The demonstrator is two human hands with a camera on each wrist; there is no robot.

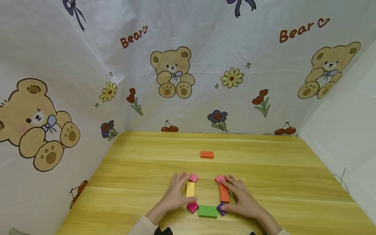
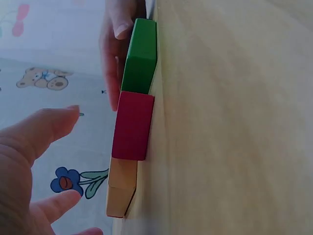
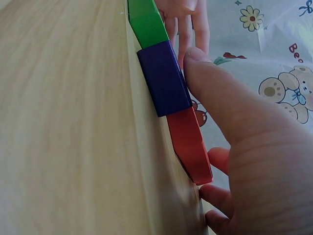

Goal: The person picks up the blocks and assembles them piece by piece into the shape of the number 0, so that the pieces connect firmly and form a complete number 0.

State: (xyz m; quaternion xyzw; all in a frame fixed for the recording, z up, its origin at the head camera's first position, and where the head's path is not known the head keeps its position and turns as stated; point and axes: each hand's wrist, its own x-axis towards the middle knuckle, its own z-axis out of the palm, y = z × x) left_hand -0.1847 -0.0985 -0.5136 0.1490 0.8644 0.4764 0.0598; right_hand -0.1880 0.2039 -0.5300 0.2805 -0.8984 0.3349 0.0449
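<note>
Small coloured blocks form an unfinished-looking ring with a gap at its far side. My left hand [image 1: 175, 195] spreads over the left side, around the yellow block [image 1: 190, 188]. Its thumb is above the magenta block [image 1: 192, 207] and its index finger is by a pink block [image 1: 194, 178]; the left wrist view shows these fingers apart from the blocks. My right hand [image 1: 242, 199] spans the red-orange block [image 1: 224, 194]. Its thumb rests at the purple block [image 3: 165, 78], its index finger at the other pink block [image 1: 219, 178]. A green block [image 1: 208, 211] lies between the near corners.
A separate orange block [image 1: 207, 154] lies farther back on the wood-grain table [image 1: 147, 153]. A white sheet [image 1: 205, 39] printed with bears and flowers stands behind and to the left of the table, and a plain white surface [image 1: 346, 130] is on the right.
</note>
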